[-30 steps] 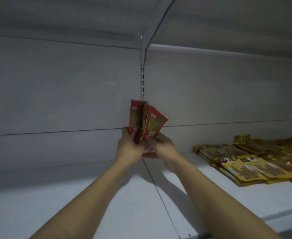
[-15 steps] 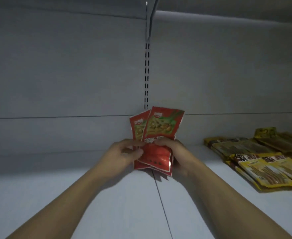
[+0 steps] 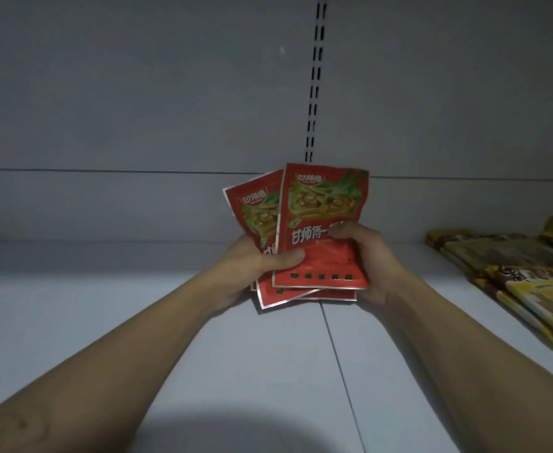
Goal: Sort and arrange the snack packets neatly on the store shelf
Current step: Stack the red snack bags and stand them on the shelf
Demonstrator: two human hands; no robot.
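One head-worn camera is looking forward and slightly down into the shelf (image 3: 105,322), squarely facing its back panel (image 3: 138,93) from close by, centring the left hand (image 3: 247,273), right hand (image 3: 373,259) and their packets (image 3: 320,207).

two hands (image 3: 252,269), three red packets (image 3: 324,220)

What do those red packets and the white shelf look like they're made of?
The red packets look like thin glossy plastic film, perhaps foil-lined: silvery edges show along their seams. The shelf looks like painted sheet metal, matte white: a thin seam joins its panels and a slotted upright stands behind, though dim light leaves it open.
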